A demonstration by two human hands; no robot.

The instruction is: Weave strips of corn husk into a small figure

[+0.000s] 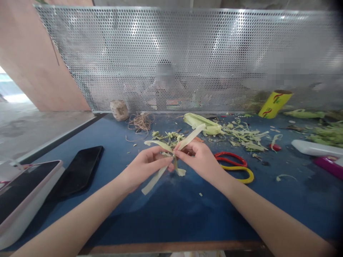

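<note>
Pale green corn husk strips point(191, 137) cross between my hands above the blue table, their ends sticking out in several directions. My left hand point(152, 162) is closed, thumb and fingers pinching the strips near the crossing. From the other side, my right hand point(197, 155) pinches them at the same spot, fingertips close to those of the left. A small knotted part hangs just below the fingers. Behind my hands lie small knotted husk pieces point(170, 136) and a larger bundle of husk leaves point(202, 124). Scissors with red and yellow handles point(241, 169) lie beside my right wrist, blades hidden.
A black phone point(85, 167) and a pink-edged device point(29, 192) lie at left. Tangled twine point(141, 122) and a wrapped roll point(119, 109) stand behind. Husk scraps point(249, 137), a yellow tube point(275, 104) and a white-handled tool point(316, 147) are at right. A perforated metal screen point(187, 46) borders the back.
</note>
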